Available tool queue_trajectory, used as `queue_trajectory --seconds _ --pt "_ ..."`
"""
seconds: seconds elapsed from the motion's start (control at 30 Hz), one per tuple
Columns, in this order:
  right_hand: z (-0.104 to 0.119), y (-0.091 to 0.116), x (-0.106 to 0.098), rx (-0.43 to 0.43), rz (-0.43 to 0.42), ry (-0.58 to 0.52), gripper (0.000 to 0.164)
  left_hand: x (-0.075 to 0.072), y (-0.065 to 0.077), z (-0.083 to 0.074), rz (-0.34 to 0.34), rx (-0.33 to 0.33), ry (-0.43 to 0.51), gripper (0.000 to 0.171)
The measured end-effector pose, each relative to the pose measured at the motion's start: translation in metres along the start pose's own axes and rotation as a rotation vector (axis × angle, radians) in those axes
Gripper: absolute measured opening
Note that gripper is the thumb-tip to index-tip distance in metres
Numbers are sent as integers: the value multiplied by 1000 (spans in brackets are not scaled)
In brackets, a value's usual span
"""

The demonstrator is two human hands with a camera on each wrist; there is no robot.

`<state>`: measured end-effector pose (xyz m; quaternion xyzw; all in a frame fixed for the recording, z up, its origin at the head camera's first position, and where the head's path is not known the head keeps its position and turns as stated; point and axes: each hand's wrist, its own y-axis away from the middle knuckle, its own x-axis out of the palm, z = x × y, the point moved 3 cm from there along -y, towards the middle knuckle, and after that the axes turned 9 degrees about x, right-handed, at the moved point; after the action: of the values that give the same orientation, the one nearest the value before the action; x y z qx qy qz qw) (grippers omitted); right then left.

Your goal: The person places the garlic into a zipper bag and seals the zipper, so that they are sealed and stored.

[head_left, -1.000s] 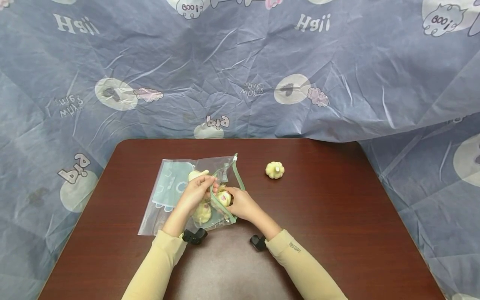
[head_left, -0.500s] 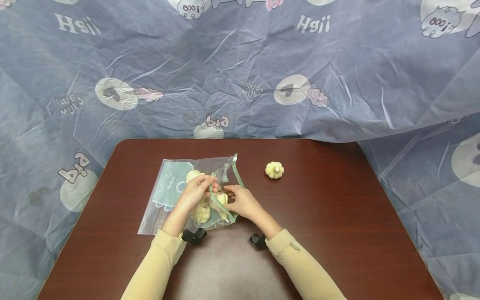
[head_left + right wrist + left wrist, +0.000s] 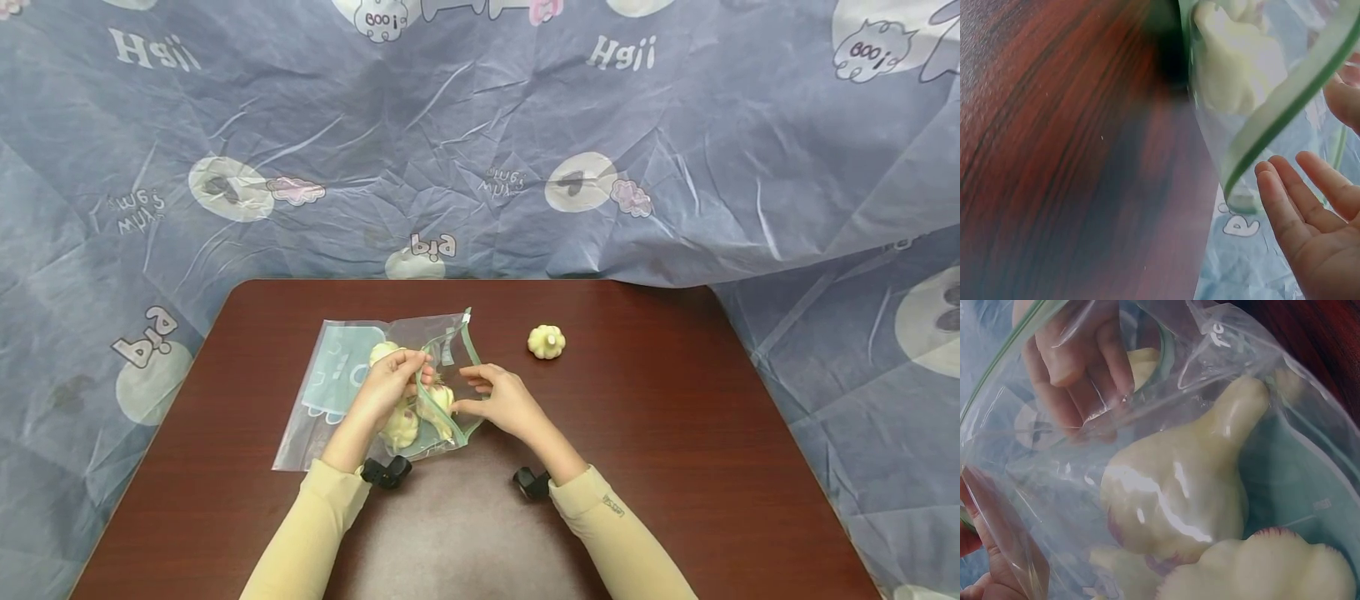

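Note:
A clear zip bag with green edges lies on its side, its mouth facing right. My left hand pinches the upper edge of that mouth and lifts it. Inside the bag are several garlic bulbs, pale with purplish marks; in the left wrist view one garlic bulb shows through the film, stem up. My right hand is at the mouth, fingers spread and holding nothing. In the right wrist view its fingers are extended beside the green edge. One loose garlic bulb sits right of the bag.
The dark red-brown table carries everything. A blue-grey printed cloth hangs behind it and down both sides. The bag's flat closed end, with a light-blue print, reaches left past my left hand.
My right hand has let go of a garlic bulb inside the bag, opened its fingers and drawn back to the right. My left hand keeps its grip on the bag's edge.

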<state>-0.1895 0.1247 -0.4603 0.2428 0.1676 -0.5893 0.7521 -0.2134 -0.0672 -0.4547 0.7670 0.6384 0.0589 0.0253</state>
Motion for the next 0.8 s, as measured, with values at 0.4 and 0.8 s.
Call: queue_trajectory --seconds 0.4,0.8 --pt "-11 13 -27 62 -45 -52 56 -1 -1 -1 -19 -2 -20 31" --pt "-37 16 -65 113 -134 -73 59 -1 -2 0 -21 -1 -11 31"
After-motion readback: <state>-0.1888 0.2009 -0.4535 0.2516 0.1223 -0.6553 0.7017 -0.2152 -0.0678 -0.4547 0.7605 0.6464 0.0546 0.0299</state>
